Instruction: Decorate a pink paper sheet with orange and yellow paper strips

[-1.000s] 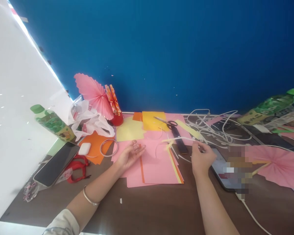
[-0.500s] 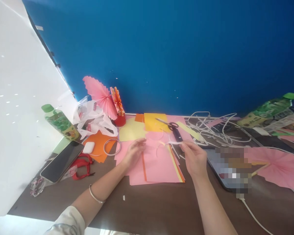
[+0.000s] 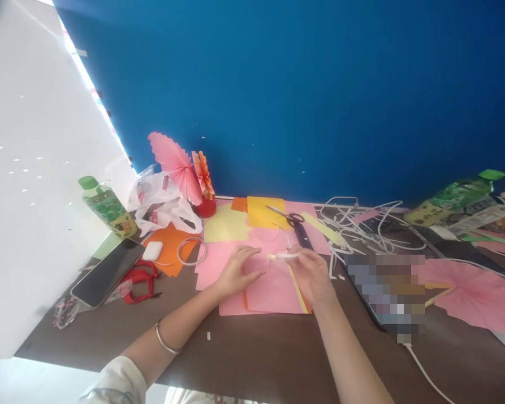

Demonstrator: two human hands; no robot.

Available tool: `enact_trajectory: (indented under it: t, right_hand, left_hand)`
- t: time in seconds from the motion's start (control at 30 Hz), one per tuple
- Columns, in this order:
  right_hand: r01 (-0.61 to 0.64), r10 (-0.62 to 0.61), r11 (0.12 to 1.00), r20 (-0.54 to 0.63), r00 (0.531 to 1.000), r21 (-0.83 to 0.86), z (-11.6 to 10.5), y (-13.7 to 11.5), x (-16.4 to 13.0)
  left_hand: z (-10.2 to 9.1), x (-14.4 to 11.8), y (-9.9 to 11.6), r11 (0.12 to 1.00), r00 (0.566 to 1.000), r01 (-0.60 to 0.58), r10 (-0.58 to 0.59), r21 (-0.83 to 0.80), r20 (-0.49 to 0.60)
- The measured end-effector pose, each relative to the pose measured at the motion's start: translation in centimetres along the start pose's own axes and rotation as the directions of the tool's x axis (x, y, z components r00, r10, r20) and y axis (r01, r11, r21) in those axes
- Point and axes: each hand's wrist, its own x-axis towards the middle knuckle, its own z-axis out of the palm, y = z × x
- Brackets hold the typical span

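My right hand [image 3: 315, 275] pinches a thin white strip [image 3: 288, 256] between thumb and fingers. The strip's free end points left, above a stack of pink paper [image 3: 269, 292]; its material is hard to make out. Holding nothing, my left hand [image 3: 240, 269] is over the left part of the pink stack, thumb and fingers apart and facing the strip. Just behind my right hand lie dark-handled scissors [image 3: 295, 220] and a black object [image 3: 303, 238], partly hidden. Yellow paper [image 3: 267, 212] and pale yellow paper [image 3: 225, 223] lie beyond the pink sheets.
To the left are a phone [image 3: 107, 272], a white case [image 3: 152, 251], orange paper [image 3: 172, 264], a roll ring [image 3: 191, 251], a plastic bag [image 3: 164, 205] and a green-capped bottle [image 3: 107, 207]. White cables [image 3: 372, 230], a lit phone [image 3: 379, 292] and a pink paper fan [image 3: 475, 292] lie right.
My right hand has moved left with the white strip, bringing it over the pink paper. My left hand's thumb and fingers have spread apart, and the hand has shifted slightly right.
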Motion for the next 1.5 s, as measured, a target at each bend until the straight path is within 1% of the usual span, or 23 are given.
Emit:
enact_trajectory:
  t: [0.1,0.2,0.23,0.3,0.37,0.47,0.6,0.67,0.73,0.8,0.83,0.93,1.0,1.07,1.1,1.17,1.27,1.3,1.37,1.47,1.5]
  right_hand:
    - [0.001,-0.002,1.0,0.039,0.999,0.026,-0.5,-0.2,0.1]
    - [0.0,-0.001,0.999,0.034,0.999,0.036,-1.0,-0.6,0.1]
    - [0.011,-0.012,0.999,0.036,0.999,0.037,-1.1,-0.7,0.1]
    - [0.048,-0.049,0.998,0.056,0.997,0.028,-1.4,-0.9,0.1]
    - [0.085,-0.086,0.996,0.079,0.993,0.02,-1.6,-1.0,0.1]
    - [0.102,-0.106,0.992,0.046,0.993,0.075,-2.1,-1.2,0.0]
    - [0.115,-0.096,0.965,-0.091,0.991,0.235,-3.1,-1.4,-0.1]
    - [0.155,-0.126,0.951,-0.124,0.984,0.268,-3.6,-1.5,-0.2]
    - [0.193,-0.156,0.934,-0.142,0.978,0.301,-4.2,-1.5,-0.2]
    - [0.204,-0.153,0.911,-0.165,0.974,0.359,-4.7,-1.4,-0.2]
    - [0.203,-0.142,0.895,-0.177,0.974,0.398,-5.0,-1.3,-0.2]
    - [0.19,-0.095,0.82,-0.199,0.975,0.54,-5.5,-0.8,-0.2]
    - [0.18,-0.062,0.757,-0.204,0.977,0.629,-5.6,-0.5,-0.2]
    - [0.158,-0.033,0.718,-0.193,0.981,0.678,-5.7,-0.2,-0.1]
    - [0.143,-0.015,0.706,-0.187,0.982,0.693,-5.7,-0.1,0.0]
    - [0.112,0.038,0.68,-0.187,0.982,0.725,-5.7,0.1,0.1]
    - [0.078,0.138,0.632,-0.211,0.968,0.771,-5.9,0.4,0.2]
    - [0.078,0.157,0.637,-0.228,0.961,0.767,-6.0,0.5,0.3]
    - [0.095,0.164,0.677,-0.274,0.948,0.73,-6.3,0.8,0.4]
    - [0.129,0.141,0.737,-0.338,0.931,0.663,-6.7,1.0,0.6]
    - [0.137,0.137,0.748,-0.354,0.925,0.649,-6.9,1.1,0.7]
  left_hand:
    - [0.4,0.7,-0.3,0.999,0.999,0.026,-0.027,0.026,0.044]
    - [0.7,2.1,-0.7,0.998,0.995,0.058,-0.057,-0.005,0.082]
    - [0.8,2.6,-0.8,0.999,0.994,0.039,-0.039,-0.003,0.106]
    - [1.1,3.6,-0.8,0.998,0.982,-0.05,0.042,0.034,0.187]
    - [1.6,4.4,-0.7,0.98,0.951,-0.174,0.143,0.093,0.275]
    - [2.7,5.0,-0.5,0.914,0.894,-0.352,0.265,0.201,0.362]
    - [3.7,5.4,-0.5,0.771,0.85,-0.498,0.343,0.397,0.4]
    - [3.5,5.6,-0.5,0.688,0.819,-0.562,0.387,0.459,0.423]
    - [2.7,5.9,-0.5,0.618,0.787,-0.615,0.439,0.489,0.434]
    - [1.7,6.3,-0.4,0.582,0.769,-0.639,0.471,0.503,0.432]
    - [1.1,6.5,-0.3,0.58,0.767,-0.641,0.47,0.503,0.436]
    - [-0.8,7.1,-0.1,0.624,0.785,-0.612,0.404,0.486,0.469]
    - [-1.9,7.5,0.1,0.673,0.816,-0.556,0.327,0.488,0.477]
    - [-2.9,7.9,0.4,0.701,0.843,-0.487,0.222,0.52,0.49]
    - [-3.3,8.1,0.6,0.697,0.846,-0.463,0.164,0.547,0.507]
    - [-4.0,8.3,1.0,0.658,0.834,-0.447,0.061,0.607,0.549]
    - [-5.0,8.5,1.7,0.596,0.814,-0.456,-0.022,0.661,0.58]
    - [-5.2,8.5,2.0,0.591,0.811,-0.453,-0.036,0.667,0.584]
    - [-5.9,8.5,2.5,0.606,0.81,-0.433,-0.062,0.667,0.583]
    - [-7.0,9.0,3.2,0.671,0.808,-0.369,-0.11,0.643,0.579]
    - [-7.4,9.2,3.5,0.702,0.801,-0.335,-0.139,0.629,0.582]
